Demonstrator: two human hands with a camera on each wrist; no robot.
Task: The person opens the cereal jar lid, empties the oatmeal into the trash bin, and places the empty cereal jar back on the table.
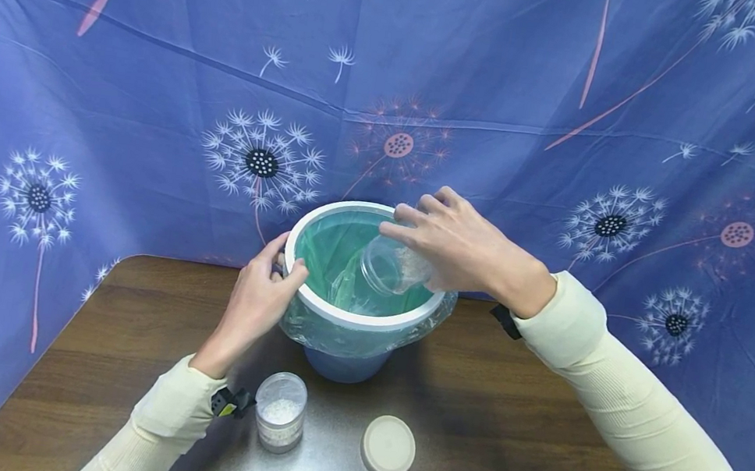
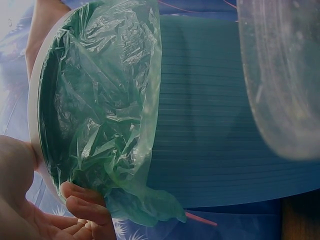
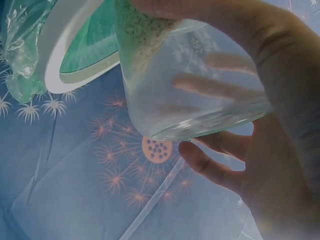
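A blue trash bin with a white rim [image 1: 348,318] stands on the table, lined with a green translucent bag [image 2: 112,95] folded over its outside. My left hand [image 1: 256,301] grips the rim at the left, thumb on top and fingers outside. Over the bin's opening, my right hand [image 1: 459,243] holds a clear jar [image 1: 384,266] tipped with its mouth toward the inside. Pale grains [image 3: 142,37] lie against the jar's lower wall in the right wrist view. Whether any grains are falling, I cannot tell.
A second clear jar [image 1: 280,416], partly filled with white grains, stands before the bin near my left wrist. To its right a cream round lid [image 1: 388,447] lies on the brown wooden table [image 1: 508,440]. Blue dandelion-print cloth [image 1: 511,71] hangs close behind the bin.
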